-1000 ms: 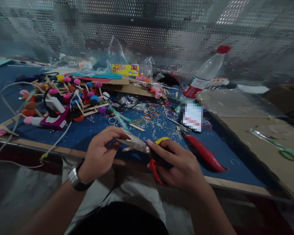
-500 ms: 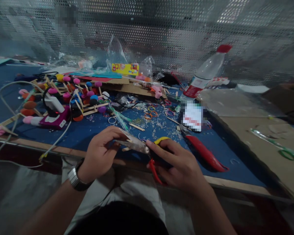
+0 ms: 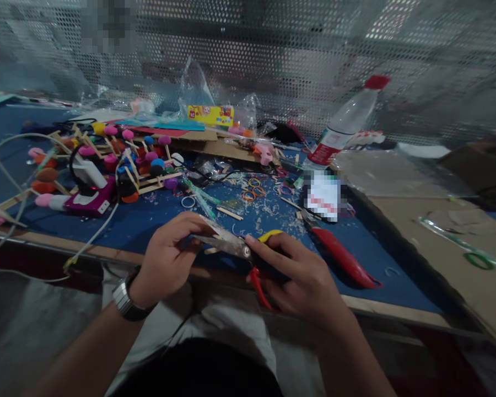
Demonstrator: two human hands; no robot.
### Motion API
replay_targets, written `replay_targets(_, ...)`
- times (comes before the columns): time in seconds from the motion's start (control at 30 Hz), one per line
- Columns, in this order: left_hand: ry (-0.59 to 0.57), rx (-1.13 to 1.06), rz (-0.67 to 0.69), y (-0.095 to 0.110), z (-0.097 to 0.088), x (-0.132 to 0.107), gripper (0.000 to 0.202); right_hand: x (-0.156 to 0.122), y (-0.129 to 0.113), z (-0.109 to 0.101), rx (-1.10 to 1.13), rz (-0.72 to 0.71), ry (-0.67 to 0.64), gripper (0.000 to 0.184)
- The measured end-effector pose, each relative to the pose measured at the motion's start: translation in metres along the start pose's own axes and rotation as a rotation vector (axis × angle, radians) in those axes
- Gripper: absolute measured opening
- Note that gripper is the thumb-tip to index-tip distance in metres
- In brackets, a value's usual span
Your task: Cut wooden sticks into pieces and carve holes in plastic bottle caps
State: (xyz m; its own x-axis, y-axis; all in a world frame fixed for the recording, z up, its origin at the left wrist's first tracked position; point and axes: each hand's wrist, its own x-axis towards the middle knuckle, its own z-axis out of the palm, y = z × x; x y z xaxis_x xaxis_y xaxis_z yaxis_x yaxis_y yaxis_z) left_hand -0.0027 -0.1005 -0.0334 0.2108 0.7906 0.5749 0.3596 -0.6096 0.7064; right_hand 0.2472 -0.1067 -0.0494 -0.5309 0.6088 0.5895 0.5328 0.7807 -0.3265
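Observation:
My right hand (image 3: pixel 301 278) grips a pair of scissors (image 3: pixel 240 251) with red and yellow handles, its fingers through the loops and the forefinger along the pivot. The blades point left toward my left hand (image 3: pixel 169 256), which pinches a thin wooden stick (image 3: pixel 210 251) lying between or just under the blades. Both hands hover over the near edge of the blue table (image 3: pixel 149 223). A metal watch sits on my left wrist.
A red utility knife (image 3: pixel 343 256) lies right of my hands. A pile of stick-and-ball models (image 3: pixel 128 160), a purple device (image 3: pixel 89 201) with a white cable, rubber bands (image 3: pixel 254 190), wood shavings, a plastic bottle (image 3: pixel 343 124) and cardboard (image 3: pixel 438 231) crowd the table. Perforated sheeting rises behind.
Hands and scissors stay almost where they were; the view has shifted slightly right and down. The blades look a little more closed on the stick.

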Motion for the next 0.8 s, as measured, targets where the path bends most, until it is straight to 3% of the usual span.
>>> replay_targets(0.8,0.018,-0.008,-0.050,0.0032,0.0009,0.0008,0.016,-0.0020,0.0011,0.0016,0.023,0.019,0.004,0.067)
